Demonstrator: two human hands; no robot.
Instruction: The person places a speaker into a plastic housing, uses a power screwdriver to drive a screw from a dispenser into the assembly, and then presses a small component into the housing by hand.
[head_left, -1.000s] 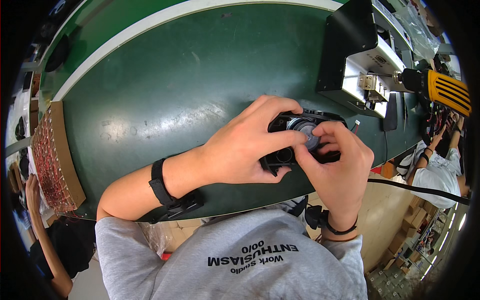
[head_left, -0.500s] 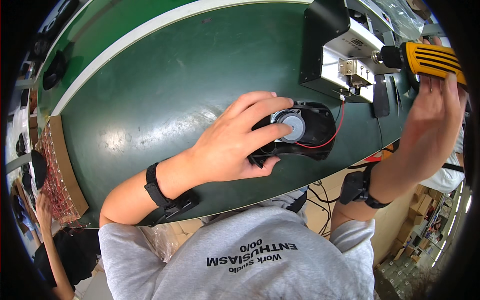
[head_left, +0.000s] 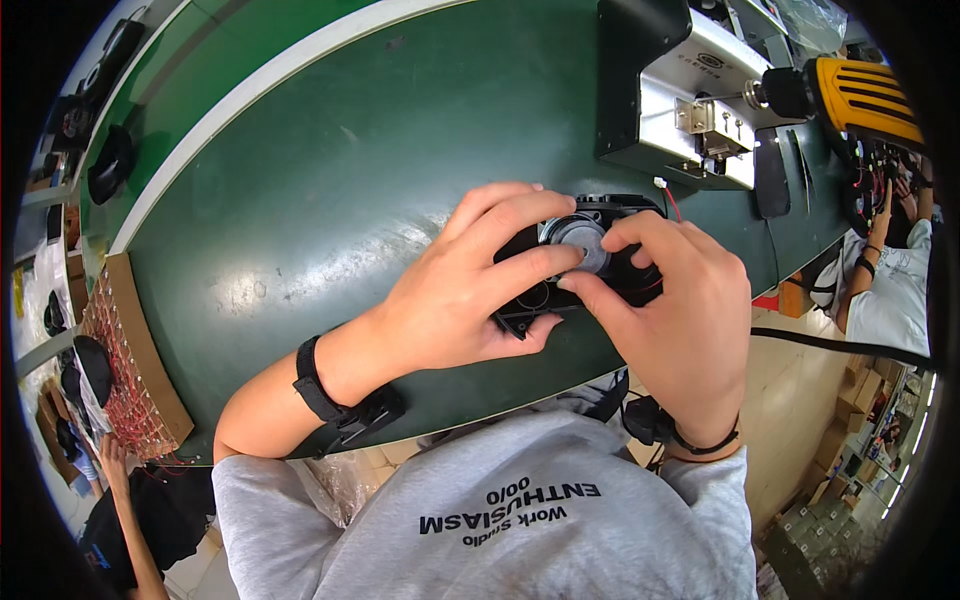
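Observation:
A round speaker with a grey magnet sits in an open black plastic housing on the bench. My left hand grips the housing from its left side, thumb at the near edge and a finger resting on the magnet. From the right, my right hand curls over the speaker, thumb and forefinger at the magnet's edge. Both hands hide much of the housing. A red wire with a white plug shows just beyond my right hand.
At the far right stands a black and silver machine, with a yellow electric screwdriver beside it. A cardboard tray of red-wired parts lies at the left end. Other people's arms show at left and right.
My right hand has come from the yellow electric screwdriver at the far right to the speaker. The left hand keeps its hold on the housing.

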